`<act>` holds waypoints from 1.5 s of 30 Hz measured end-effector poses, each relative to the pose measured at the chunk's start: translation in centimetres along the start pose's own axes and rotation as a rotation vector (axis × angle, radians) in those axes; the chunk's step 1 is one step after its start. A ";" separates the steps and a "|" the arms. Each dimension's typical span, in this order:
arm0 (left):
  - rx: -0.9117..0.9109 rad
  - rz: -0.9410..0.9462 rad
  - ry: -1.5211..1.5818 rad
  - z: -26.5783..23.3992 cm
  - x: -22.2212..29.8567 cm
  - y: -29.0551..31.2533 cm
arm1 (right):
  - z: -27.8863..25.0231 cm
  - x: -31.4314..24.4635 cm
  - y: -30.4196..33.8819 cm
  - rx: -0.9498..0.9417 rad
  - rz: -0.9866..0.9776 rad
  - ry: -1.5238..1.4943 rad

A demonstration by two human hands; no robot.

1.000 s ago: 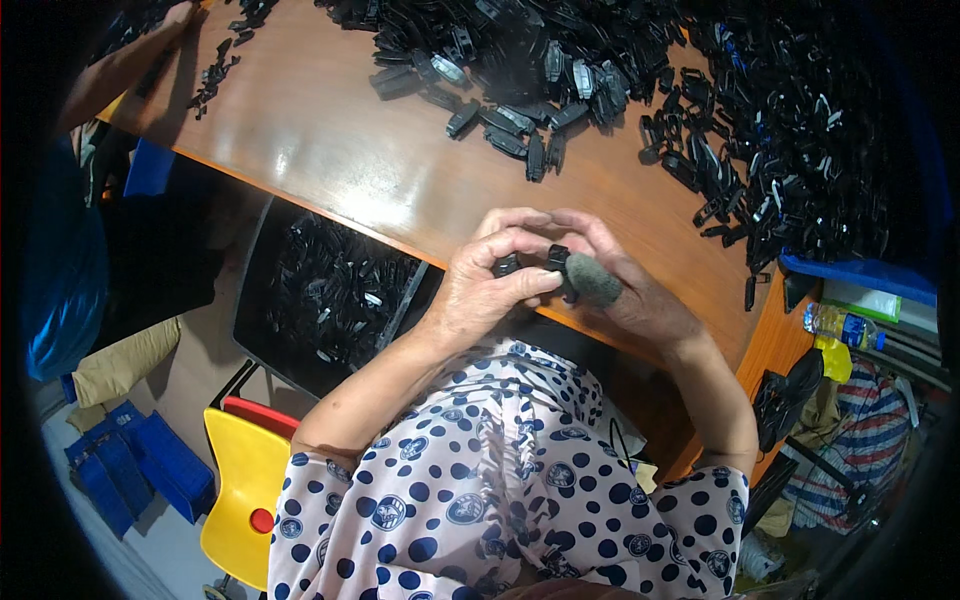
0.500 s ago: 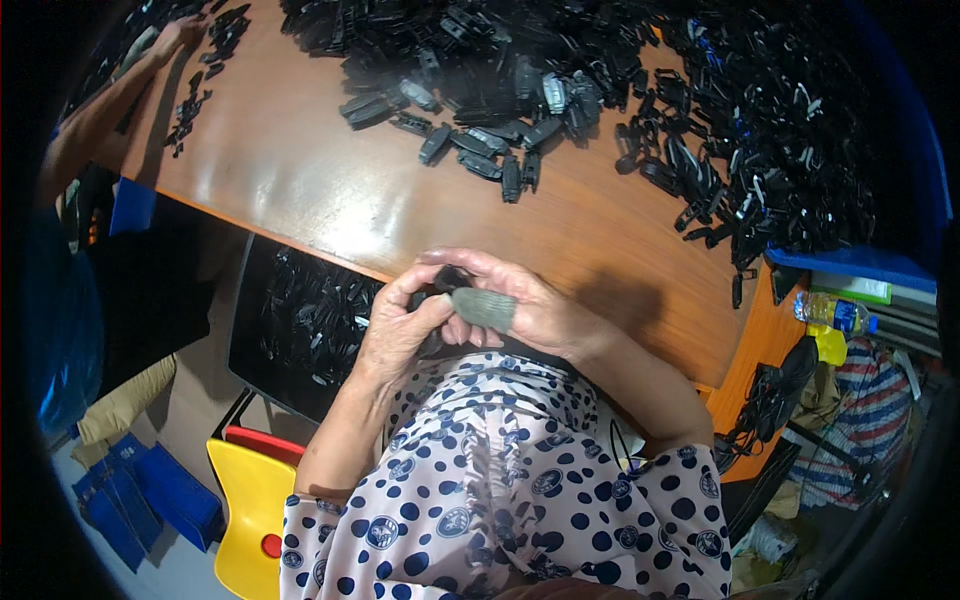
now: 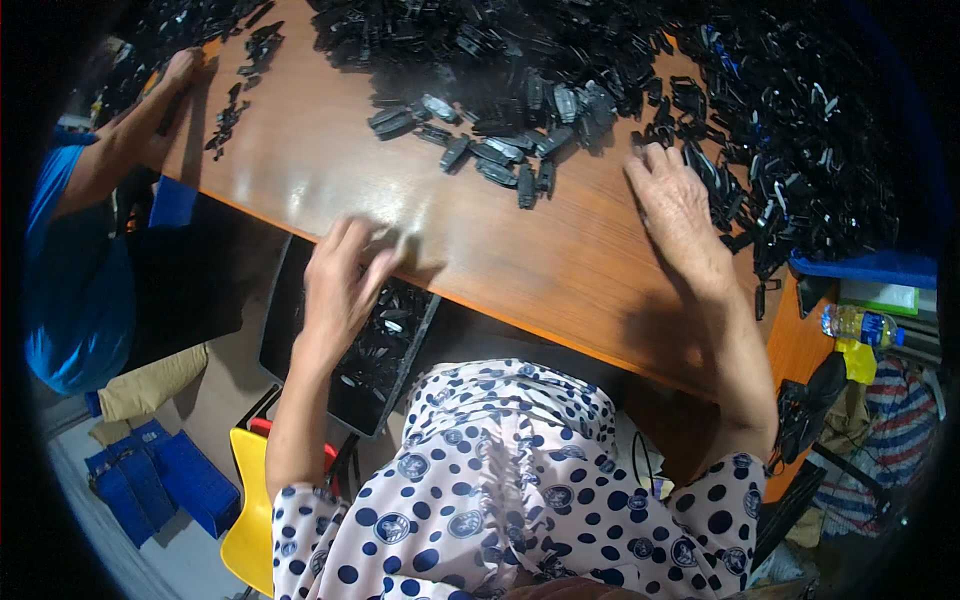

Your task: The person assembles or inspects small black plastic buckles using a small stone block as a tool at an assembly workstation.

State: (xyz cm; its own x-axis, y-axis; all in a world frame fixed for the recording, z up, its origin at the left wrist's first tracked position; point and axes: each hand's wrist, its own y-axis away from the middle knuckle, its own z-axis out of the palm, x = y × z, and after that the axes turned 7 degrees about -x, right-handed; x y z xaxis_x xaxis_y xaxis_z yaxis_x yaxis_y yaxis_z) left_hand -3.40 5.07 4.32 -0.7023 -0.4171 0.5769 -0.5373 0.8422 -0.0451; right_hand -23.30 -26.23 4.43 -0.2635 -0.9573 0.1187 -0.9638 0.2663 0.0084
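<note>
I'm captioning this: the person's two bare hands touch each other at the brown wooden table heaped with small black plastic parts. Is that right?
No, not touching: in the head view, the left hand is by the near edge of the table, apart from the right hand near the black plastic parts.

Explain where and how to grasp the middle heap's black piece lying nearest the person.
Probably pinch the black piece across its near end, coming from the near side: its length points that way, and this end juts onto bare tabletop.
</note>
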 end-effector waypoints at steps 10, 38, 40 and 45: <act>0.019 0.163 -0.176 4.7 0.2 -11.0 | 0.3 3.2 -0.5 0.295 0.146 -0.542; -0.319 0.133 0.868 9.1 9.5 -4.2 | 0.5 -5.4 5.4 -0.012 0.107 -2.478; -0.320 0.139 0.811 9.1 9.4 -4.1 | 0.7 -5.4 5.4 -0.039 0.067 -2.445; -0.334 0.144 0.677 8.7 9.4 -3.9 | 0.0 -5.0 5.5 -0.170 0.204 -2.323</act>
State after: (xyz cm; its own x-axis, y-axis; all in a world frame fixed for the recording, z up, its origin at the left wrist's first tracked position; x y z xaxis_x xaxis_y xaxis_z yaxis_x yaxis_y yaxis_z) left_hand -12.01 -5.15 2.83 -0.2580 -0.0863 0.9623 -0.2171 0.9757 0.0293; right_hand -27.25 -19.98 3.91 -0.0260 0.6263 -0.7791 -0.9505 0.2259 0.2134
